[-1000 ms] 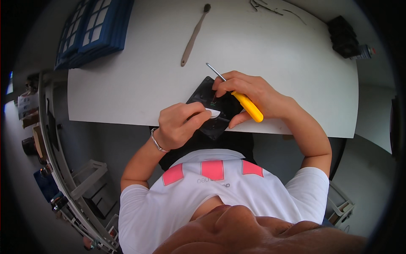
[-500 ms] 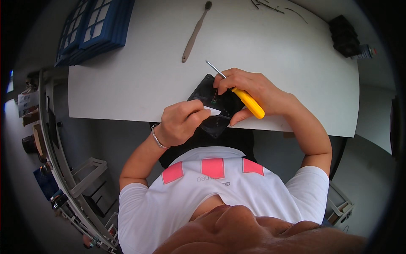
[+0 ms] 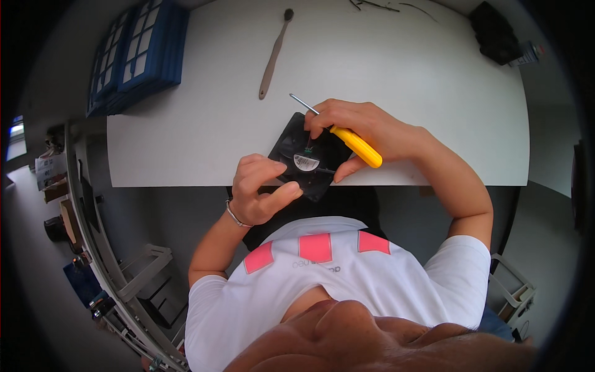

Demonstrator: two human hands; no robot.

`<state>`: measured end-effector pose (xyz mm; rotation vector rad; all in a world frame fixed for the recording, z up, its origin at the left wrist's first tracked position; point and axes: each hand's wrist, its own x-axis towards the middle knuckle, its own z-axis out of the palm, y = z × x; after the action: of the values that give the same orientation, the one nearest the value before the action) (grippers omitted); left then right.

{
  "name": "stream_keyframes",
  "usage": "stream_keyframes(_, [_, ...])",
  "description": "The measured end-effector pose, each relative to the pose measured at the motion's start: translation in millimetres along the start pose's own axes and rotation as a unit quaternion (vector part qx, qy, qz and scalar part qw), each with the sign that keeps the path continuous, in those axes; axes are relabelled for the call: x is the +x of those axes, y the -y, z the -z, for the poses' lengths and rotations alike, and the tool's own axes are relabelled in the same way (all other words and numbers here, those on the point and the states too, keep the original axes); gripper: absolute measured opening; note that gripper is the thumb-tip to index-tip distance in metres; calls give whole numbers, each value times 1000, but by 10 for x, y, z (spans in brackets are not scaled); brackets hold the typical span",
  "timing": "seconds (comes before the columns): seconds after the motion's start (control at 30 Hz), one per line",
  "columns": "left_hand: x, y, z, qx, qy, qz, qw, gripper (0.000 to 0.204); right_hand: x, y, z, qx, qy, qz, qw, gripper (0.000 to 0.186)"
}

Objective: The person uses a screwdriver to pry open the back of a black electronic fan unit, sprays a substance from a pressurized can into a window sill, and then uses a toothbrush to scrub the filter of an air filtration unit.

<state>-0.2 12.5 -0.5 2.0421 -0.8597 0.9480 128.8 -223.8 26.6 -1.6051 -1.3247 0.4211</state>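
Note:
A black square cooling fan [image 3: 320, 187] is held at a slant over the table's front edge. On its hub lies a round white label [image 3: 305, 162] with dark print. Thin wires run to a small green piece [image 3: 308, 149] just above the label. My right hand [image 3: 365, 133] grips the fan along its right side, thumb at the lower edge. The same hand also keeps a screwdriver [image 3: 358, 147] with a yellow handle, its shaft pointing up and left. My left hand [image 3: 257, 189] is beside the fan's left edge, fingers apart and holding nothing.
On the white table [image 3: 186, 142], a brown-handled brush [image 3: 271, 62] lies beyond the fan. Blue stacked trays [image 3: 139, 56] stand at the far left. Dark wire pieces [image 3: 378, 6] lie at the far edge, and black objects [image 3: 494, 34] sit at the far right.
My left fingers have let go of the white label and drawn back, spreading apart. The label, tilted in the fingers before, now lies on the hub. My right hand keeps its hold.

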Motion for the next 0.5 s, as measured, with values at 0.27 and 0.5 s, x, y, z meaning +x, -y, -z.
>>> stream_keyframes(0.27, [-48, -166, 126, 120, 235, 71, 962, 51, -29, -55, 13, 33, -5, 3, 999, 63])
stream_keyframes(0.5, [-35, -222, 112, 143, 251, 84, 954, 55, -21, -74, 6, 58, -17, 17, 998, 64])
